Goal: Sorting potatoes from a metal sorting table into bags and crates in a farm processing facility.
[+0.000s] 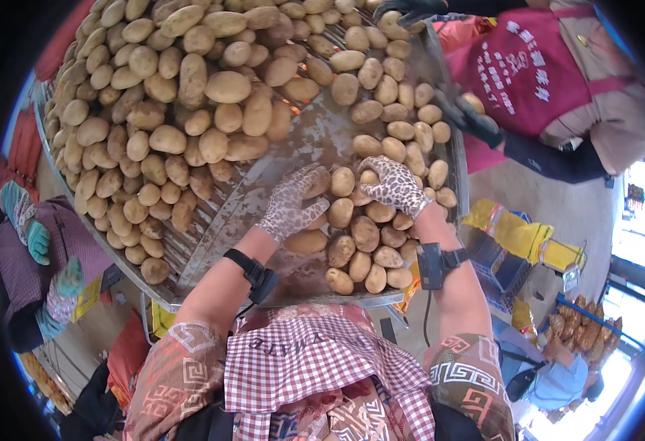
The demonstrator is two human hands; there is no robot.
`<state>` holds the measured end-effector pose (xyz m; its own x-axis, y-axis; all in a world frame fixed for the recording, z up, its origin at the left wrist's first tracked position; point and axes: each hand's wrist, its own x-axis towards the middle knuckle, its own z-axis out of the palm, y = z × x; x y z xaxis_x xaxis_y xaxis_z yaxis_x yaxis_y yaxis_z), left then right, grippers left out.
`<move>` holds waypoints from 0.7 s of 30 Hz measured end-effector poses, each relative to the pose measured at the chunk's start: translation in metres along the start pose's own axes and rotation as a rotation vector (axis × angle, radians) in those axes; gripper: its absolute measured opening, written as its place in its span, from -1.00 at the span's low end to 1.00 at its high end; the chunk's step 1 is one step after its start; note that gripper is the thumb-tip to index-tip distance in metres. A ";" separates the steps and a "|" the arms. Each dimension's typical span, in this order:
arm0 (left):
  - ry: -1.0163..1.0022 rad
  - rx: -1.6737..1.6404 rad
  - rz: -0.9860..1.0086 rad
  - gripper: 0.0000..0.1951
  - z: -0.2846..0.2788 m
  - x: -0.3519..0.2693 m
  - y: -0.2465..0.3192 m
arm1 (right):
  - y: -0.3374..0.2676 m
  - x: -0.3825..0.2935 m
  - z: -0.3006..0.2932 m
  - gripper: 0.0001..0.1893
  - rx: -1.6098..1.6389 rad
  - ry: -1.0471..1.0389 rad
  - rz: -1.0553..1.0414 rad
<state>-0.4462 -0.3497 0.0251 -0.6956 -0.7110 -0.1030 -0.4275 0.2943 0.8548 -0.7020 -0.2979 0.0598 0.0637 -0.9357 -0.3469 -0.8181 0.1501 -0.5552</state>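
Note:
My left hand (pixel 293 205), in a leopard-print glove and blurred, curls around a potato (pixel 318 182) lying low over the metal sorting table (pixel 228 237). Another potato (pixel 306 241) rests just below that palm. Farther right, my right hand (pixel 395 184), gloved the same way, has its fingers around a potato (pixel 369 177) among a spread of loose potatoes. Between the two hands sit a few single potatoes (pixel 342 182). How firmly either hand grips is partly hidden by the fingers.
A large potato heap (pixel 151 110) covers the table's left and far side, over slats. At the right edge, a co-worker's dark-gloved hand (pixel 468 113) is beside a potato. Another person's teal glove (pixel 38 242) shows at left. Yellow mesh sacks (pixel 512 229) lie on blue crates (pixel 499 270).

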 end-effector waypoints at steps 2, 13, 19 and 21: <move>-0.032 -0.078 0.006 -0.35 0.013 0.002 0.004 | 0.011 -0.026 0.000 -0.50 0.121 0.022 0.063; -0.325 0.015 0.001 -0.46 0.055 0.021 0.041 | 0.059 -0.150 0.010 -0.60 0.754 0.316 0.468; -0.386 -0.431 0.003 -0.41 0.041 0.018 0.041 | 0.036 -0.201 0.067 -0.66 0.228 0.337 0.502; -0.503 -0.320 0.032 -0.27 0.008 0.012 0.032 | 0.033 -0.223 0.083 -0.60 -0.149 0.496 0.337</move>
<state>-0.4736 -0.3436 0.0474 -0.9270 -0.2918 -0.2358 -0.2604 0.0480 0.9643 -0.6954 -0.0578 0.0564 -0.4567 -0.8867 -0.0718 -0.8203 0.4510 -0.3519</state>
